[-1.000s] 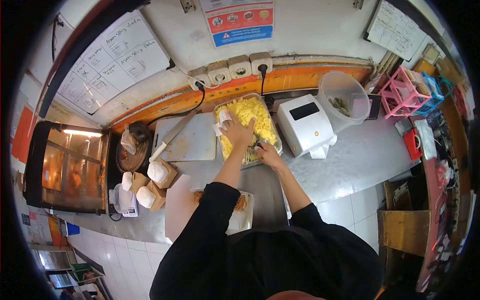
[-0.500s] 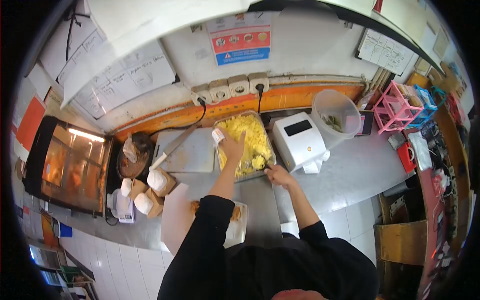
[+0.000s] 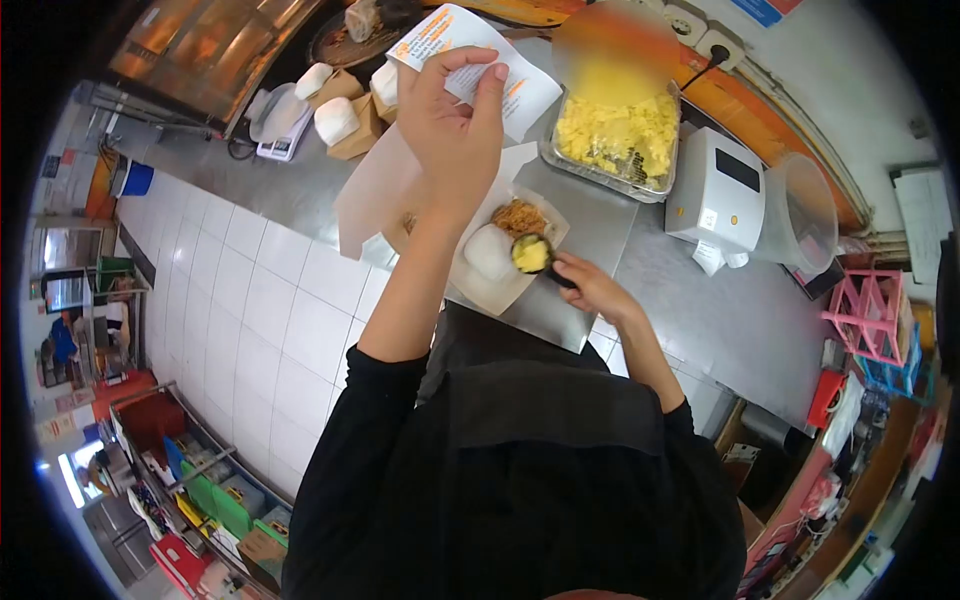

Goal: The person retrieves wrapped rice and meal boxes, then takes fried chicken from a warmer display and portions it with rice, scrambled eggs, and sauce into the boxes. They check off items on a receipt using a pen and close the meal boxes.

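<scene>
My left hand (image 3: 455, 140) is raised over the counter, fingers pinched on a white paper with orange and black print (image 3: 530, 95). In my right hand (image 3: 597, 288) is the handle of a small black ladle (image 3: 531, 253) with yellow scrambled egg in it. The ladle is over an open paper food box (image 3: 500, 300), beside a white mound of rice (image 3: 489, 251) and a browned, fried-looking piece of food (image 3: 521, 217). My left forearm hides part of the box and another brown piece. Behind stands a clear tray (image 3: 600, 181) of scrambled egg.
Right of the tray stands a white printer-like machine (image 3: 716, 187), then a clear tub (image 3: 800, 215) and a pink rack (image 3: 868, 315). At the left are white-topped brown boxes (image 3: 352, 140), a scale (image 3: 285, 135) and a lit display cabinet (image 3: 195, 50). The steel counter (image 3: 660, 265) ends near my body.
My view has turned left and down. My right hand has brought the ladle of egg from the tray to the food box. My left hand has lifted away from the tray with the paper.
</scene>
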Motion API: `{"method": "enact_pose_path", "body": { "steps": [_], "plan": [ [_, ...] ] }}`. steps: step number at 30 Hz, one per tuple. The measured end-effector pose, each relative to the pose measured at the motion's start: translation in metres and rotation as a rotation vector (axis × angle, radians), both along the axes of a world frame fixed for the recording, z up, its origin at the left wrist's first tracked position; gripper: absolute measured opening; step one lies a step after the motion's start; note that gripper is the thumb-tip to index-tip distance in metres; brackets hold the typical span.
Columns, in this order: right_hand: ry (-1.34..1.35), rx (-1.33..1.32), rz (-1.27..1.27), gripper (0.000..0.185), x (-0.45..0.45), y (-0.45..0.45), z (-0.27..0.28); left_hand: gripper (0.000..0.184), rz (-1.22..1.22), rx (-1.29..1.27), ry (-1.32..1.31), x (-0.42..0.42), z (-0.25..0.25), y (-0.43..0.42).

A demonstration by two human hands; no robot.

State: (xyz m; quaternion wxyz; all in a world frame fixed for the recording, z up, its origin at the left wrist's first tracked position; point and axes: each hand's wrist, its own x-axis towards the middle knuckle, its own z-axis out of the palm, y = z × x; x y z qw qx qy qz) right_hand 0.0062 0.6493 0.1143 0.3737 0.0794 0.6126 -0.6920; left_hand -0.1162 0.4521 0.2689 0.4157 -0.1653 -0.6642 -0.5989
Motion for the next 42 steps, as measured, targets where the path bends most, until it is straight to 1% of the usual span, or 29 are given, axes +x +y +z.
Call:
{"method": "enact_pose_path", "body": {
  "steps": [1,2,5,7,8,9,10,11,12,13,16,17,19,21,23,26,27,29,30,31,32,34,35,36,37,38,40,41,42],
  "plan": [
    [0.196,0.057,0.04,0.051,0.007,-0.014,-0.02,0.017,-0.107,0.152,-0.116,0.012,0.003,-0.003],
    [0.395,0.113,0.077,0.049,0.011,-0.027,-0.029,0.017,-0.07,0.119,-0.09,0.021,0.006,-0.005],
    [0.938,0.787,0.355,0.043,0.037,-0.052,0.017,0.022,0.046,0.017,-0.032,0.029,0.009,-0.013],
    [0.936,0.905,0.446,0.044,0.043,-0.058,0.016,0.026,0.141,-0.074,-0.037,0.024,-0.007,-0.026],
    [0.924,0.96,0.498,0.045,0.049,-0.061,0.014,0.027,0.153,-0.062,-0.068,0.026,-0.008,-0.028],
    [0.889,0.941,0.488,0.044,0.048,-0.061,0.022,0.028,0.16,-0.045,-0.108,0.03,-0.009,-0.027],
    [0.847,0.853,0.377,0.044,0.047,-0.058,0.022,0.029,0.165,-0.022,-0.142,0.035,-0.012,-0.024],
    [0.812,0.772,0.259,0.044,0.043,-0.053,0.022,0.032,0.098,0.067,-0.207,0.036,-0.016,-0.021],
    [0.783,0.695,0.135,0.045,0.035,-0.046,0.026,0.035,0.144,-0.035,-0.189,0.036,-0.021,-0.021],
    [0.669,0.686,0.103,0.043,0.027,-0.034,0.034,0.039,0.185,-0.133,-0.162,0.033,-0.026,-0.024],
    [0.571,0.755,-0.15,0.045,-0.001,0.014,0.05,0.055,0.209,-0.317,-0.155,0.021,-0.034,-0.018],
    [0.628,0.873,-0.249,0.046,-0.012,0.032,0.052,0.061,0.205,-0.368,-0.169,0.021,-0.036,-0.013],
    [0.722,1.095,-0.436,0.049,-0.037,0.067,0.039,0.066,0.131,-0.424,-0.233,0.021,-0.042,0.003],
    [0.623,0.96,-0.531,0.05,-0.083,0.104,-0.029,0.07,0.058,-0.464,-0.29,0.017,-0.053,0.021],
    [0.839,1.033,-0.573,0.047,-0.097,0.105,-0.046,0.073,-0.019,-0.486,-0.335,0.011,-0.068,0.04],
    [0.518,1.34,-0.217,0.044,-0.101,0.067,0.007,0.074,-0.011,-0.532,-0.397,-0.003,-0.082,0.06],
    [0.474,1.418,-0.224,0.042,-0.112,0.057,0.012,0.073,0.043,-0.572,-0.413,-0.01,-0.084,0.067],
    [0.371,1.554,-0.209,0.038,-0.127,0.036,0.01,0.068,0.046,-0.701,-0.467,-0.03,-0.087,0.082],
    [0.4,1.547,-0.148,0.035,-0.14,0.034,0.008,0.065,0.056,-0.776,-0.515,-0.042,-0.09,0.085],
    [0.418,1.529,-0.081,0.033,-0.156,0.035,0.005,0.062,0.007,-0.766,-0.556,-0.055,-0.099,0.09],
    [0.444,1.52,-0.026,0.032,-0.166,0.033,0.005,0.06,-0.044,-0.744,-0.583,-0.076,-0.11,0.096],
    [0.381,1.419,-0.002,0.029,-0.175,0.025,0.031,0.057,-0.242,-0.582,-0.762,-0.12,-0.128,0.105],
    [0.345,1.374,0.007,0.03,-0.177,0.024,0.04,0.056,-0.214,-0.589,-0.757,-0.135,-0.144,0.113],
    [0.443,1.385,0.049,0.029,-0.177,0.029,0.026,0.056,-0.187,-0.595,-0.743,-0.153,-0.163,0.121],
    [0.546,1.397,0.089,0.029,-0.178,0.037,-0.001,0.055,-0.159,-0.599,-0.723,-0.168,-0.176,0.129],
    [0.65,1.412,0.128,0.028,-0.186,0.046,-0.015,0.055,-0.156,-0.677,-0.676,-0.18,-0.185,0.136],
    [0.567,1.322,-0.098,0.028,-0.197,0.047,-0.015,0.056,-0.169,-0.843,-0.596,-0.182,-0.203,0.153],
    [0.493,1.263,-0.219,0.027,-0.189,0.045,-0.022,0.055,-0.172,-0.859,-0.604,-0.172,-0.211,0.158],
    [0.526,1.263,-0.201,0.028,-0.182,0.045,-0.025,0.055,-0.173,-0.878,-0.603,-0.168,-0.214,0.159]
  ]
}}
